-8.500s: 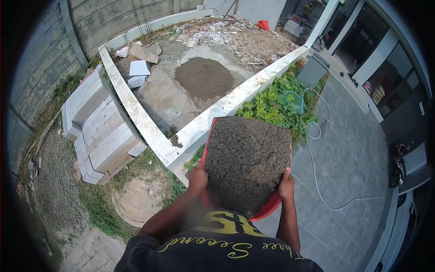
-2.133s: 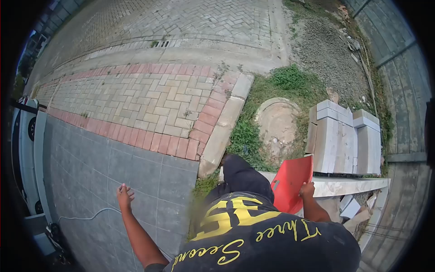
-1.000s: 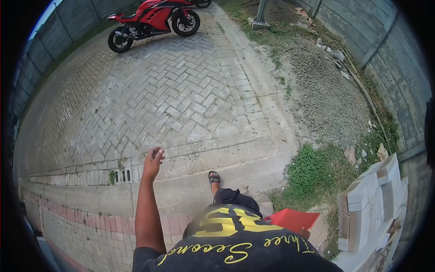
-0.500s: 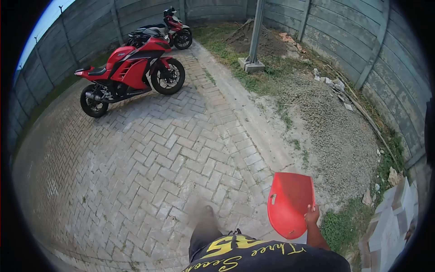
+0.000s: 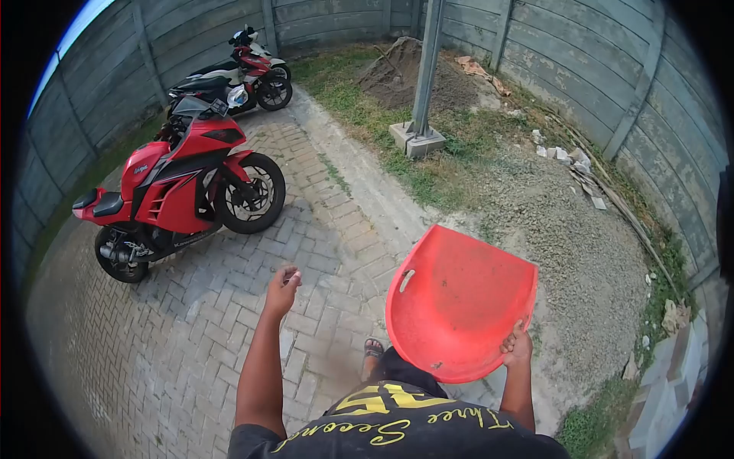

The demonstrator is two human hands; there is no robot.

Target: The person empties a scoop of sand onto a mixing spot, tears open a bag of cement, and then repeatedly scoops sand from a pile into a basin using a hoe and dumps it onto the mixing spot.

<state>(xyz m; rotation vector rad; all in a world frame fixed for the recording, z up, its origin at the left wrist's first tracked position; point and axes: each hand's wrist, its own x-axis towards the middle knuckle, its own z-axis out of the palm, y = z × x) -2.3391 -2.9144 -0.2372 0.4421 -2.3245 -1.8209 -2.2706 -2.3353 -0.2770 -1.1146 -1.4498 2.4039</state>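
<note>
A red plastic scoop pan (image 5: 466,298) with a straight front edge and slotted grips is held out in front of my body, its hollow side facing up. Some dirt specks lie on its surface. My right hand (image 5: 518,344) is closed around the grip at its right side. Over the paving, to the left of the scoop pan and apart from it, my left hand (image 5: 284,288) is raised with its fingers loosely curled; nothing shows in them.
A red motorcycle (image 5: 176,183) stands at the left, with more motorbikes (image 5: 245,76) behind it. Ahead are a metal post (image 5: 425,84) on a concrete base, a dark sand heap (image 5: 401,73) and a gravel pile (image 5: 581,237). A concrete wall (image 5: 329,27) encloses the yard.
The scoop pan has risen in my right hand and moved up and left in view. My left hand has come into view. The motorcycles appear nearer and farther left.
</note>
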